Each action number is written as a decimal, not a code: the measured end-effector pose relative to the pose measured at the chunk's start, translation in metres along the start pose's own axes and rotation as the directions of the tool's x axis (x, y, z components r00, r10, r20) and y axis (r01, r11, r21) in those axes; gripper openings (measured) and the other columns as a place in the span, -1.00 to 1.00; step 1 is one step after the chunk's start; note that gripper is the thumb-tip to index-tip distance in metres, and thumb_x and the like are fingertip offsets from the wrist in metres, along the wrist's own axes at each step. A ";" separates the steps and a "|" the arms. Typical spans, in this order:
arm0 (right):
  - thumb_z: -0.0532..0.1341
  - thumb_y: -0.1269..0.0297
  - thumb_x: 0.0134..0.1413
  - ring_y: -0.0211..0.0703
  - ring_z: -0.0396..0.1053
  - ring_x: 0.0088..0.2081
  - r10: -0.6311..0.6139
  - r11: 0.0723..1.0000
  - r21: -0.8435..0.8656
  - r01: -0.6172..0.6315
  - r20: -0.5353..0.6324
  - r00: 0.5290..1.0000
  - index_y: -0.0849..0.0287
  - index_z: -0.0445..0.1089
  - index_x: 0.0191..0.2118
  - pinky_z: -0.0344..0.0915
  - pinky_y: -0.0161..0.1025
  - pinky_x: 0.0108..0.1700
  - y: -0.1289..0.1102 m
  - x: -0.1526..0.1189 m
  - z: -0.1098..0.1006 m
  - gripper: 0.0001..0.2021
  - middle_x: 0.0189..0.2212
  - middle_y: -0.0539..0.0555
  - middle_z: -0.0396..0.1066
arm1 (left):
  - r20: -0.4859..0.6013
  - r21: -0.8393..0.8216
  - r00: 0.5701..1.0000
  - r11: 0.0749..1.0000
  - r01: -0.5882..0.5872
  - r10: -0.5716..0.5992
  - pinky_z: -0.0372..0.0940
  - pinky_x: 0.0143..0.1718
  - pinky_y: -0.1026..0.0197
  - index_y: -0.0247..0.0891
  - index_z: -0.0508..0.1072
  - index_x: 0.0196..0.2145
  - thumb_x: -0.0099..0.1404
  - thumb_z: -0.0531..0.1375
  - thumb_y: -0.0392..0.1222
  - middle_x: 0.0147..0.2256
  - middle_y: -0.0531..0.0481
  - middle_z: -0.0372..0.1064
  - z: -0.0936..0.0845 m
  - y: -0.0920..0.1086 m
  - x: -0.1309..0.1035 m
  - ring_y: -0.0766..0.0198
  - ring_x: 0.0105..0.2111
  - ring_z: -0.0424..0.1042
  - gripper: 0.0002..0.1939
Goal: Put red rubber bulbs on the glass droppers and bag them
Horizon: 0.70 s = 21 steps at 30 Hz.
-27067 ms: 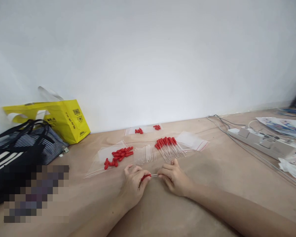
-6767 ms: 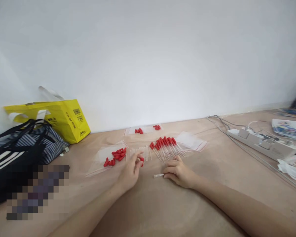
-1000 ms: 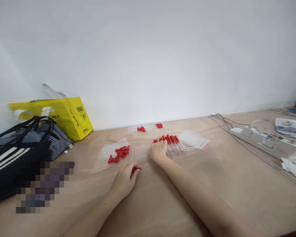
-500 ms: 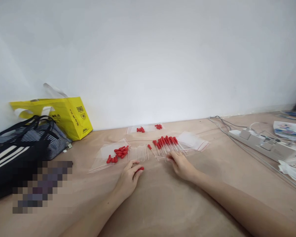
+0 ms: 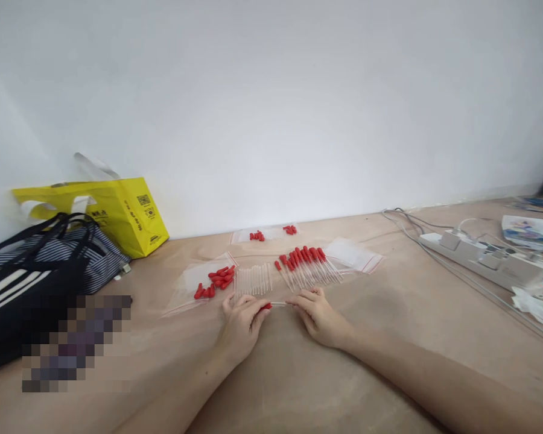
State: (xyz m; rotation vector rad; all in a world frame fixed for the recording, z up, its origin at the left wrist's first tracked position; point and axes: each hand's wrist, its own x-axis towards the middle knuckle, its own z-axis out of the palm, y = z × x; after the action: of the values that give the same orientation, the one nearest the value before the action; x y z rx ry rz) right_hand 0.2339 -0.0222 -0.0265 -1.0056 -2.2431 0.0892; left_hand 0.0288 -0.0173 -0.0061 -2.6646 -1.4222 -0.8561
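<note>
My left hand (image 5: pixel 242 325) is closed on a red rubber bulb (image 5: pixel 266 306), most of it hidden by the fingers. My right hand (image 5: pixel 319 316) pinches the far end of a thin clear glass tube (image 5: pixel 278 304), whose other end meets the bulb's mouth. How deep the tube sits in the bulb I cannot tell. Just beyond my left hand lies a row of bare glass tubes (image 5: pixel 253 280). Beyond my right hand rest several droppers (image 5: pixel 305 265), red bulbs on their tubes. Loose red bulbs (image 5: pixel 221 277) lie on a clear zip bag (image 5: pixel 190 295) to the left.
Near the wall is another clear bag (image 5: pixel 239 237) with red bulbs and tubes. An opened zip bag (image 5: pixel 357 256) lies right of the droppers. A yellow bag (image 5: pixel 149 223) and a black bag (image 5: pixel 36 301) stand left. A power strip (image 5: pixel 493 262) with cables sits right.
My right hand has brought the tube left and nearer to me, away from the droppers. The tube now meets the bulb in my left hand, which has moved slightly nearer to me.
</note>
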 end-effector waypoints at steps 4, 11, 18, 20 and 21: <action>-0.04 0.52 0.08 -0.26 0.26 -0.34 -0.008 1.000 0.009 0.008 0.009 1.000 0.17 0.25 -0.09 0.02 -0.23 -0.17 -0.002 0.001 -0.001 -0.70 -0.38 0.05 0.34 | -0.003 -0.010 1.000 1.000 -0.001 0.001 -0.15 -0.06 -0.09 -0.15 0.38 -0.29 0.25 -0.01 -0.21 -0.36 0.04 0.44 0.000 0.001 -0.001 0.21 -0.29 0.34 -0.82; -0.01 0.45 0.09 -0.27 0.22 -0.38 -0.058 0.998 0.015 0.059 -0.045 0.997 0.17 0.31 -0.17 -0.04 -0.26 -0.25 -0.003 0.000 0.000 -0.77 -0.43 0.03 0.33 | -0.015 -0.027 1.000 1.000 0.004 -0.004 -0.13 -0.07 -0.06 -0.14 0.38 -0.36 0.24 0.01 -0.16 -0.40 0.08 0.43 -0.001 0.003 -0.002 0.21 -0.32 0.33 -0.84; -0.08 0.60 -0.05 -0.29 0.13 -0.48 -0.220 0.968 -0.133 0.211 -0.050 0.974 0.20 0.34 -0.26 -0.11 -0.22 -0.29 -0.003 0.001 -0.002 -0.67 -0.50 0.03 0.30 | 0.011 0.001 0.994 0.994 -0.113 0.113 -0.22 -0.04 -0.08 -0.15 0.37 -0.39 0.22 0.04 -0.22 -0.46 0.12 0.43 -0.006 0.009 -0.004 0.24 -0.34 0.34 -0.88; -0.08 0.60 -0.06 -0.30 0.11 -0.49 -0.227 0.966 -0.141 0.216 -0.075 0.971 0.22 0.34 -0.29 -0.12 -0.23 -0.30 -0.005 0.001 -0.002 -0.68 -0.51 0.02 0.28 | -0.009 0.007 0.990 0.990 -0.138 0.138 -0.24 -0.04 -0.07 -0.17 0.36 -0.39 0.23 0.03 -0.23 -0.46 0.12 0.43 -0.006 0.011 -0.005 0.25 -0.35 0.34 -0.88; -0.08 0.59 -0.06 -0.30 0.10 -0.49 -0.226 0.967 -0.141 0.213 -0.084 0.970 0.23 0.33 -0.31 -0.12 -0.24 -0.31 -0.005 0.001 -0.002 -0.69 -0.51 0.02 0.28 | -0.024 0.007 0.989 0.989 -0.148 0.148 -0.24 -0.04 -0.06 -0.18 0.35 -0.40 0.23 0.03 -0.23 -0.46 0.12 0.42 -0.005 0.012 -0.005 0.25 -0.35 0.34 -0.88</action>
State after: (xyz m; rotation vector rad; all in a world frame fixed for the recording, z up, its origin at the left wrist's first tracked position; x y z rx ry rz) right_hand 0.2311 -0.0254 -0.0222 -0.8018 -2.2761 -0.2036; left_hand 0.0332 -0.0296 -0.0015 -2.7045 -1.2009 -0.8676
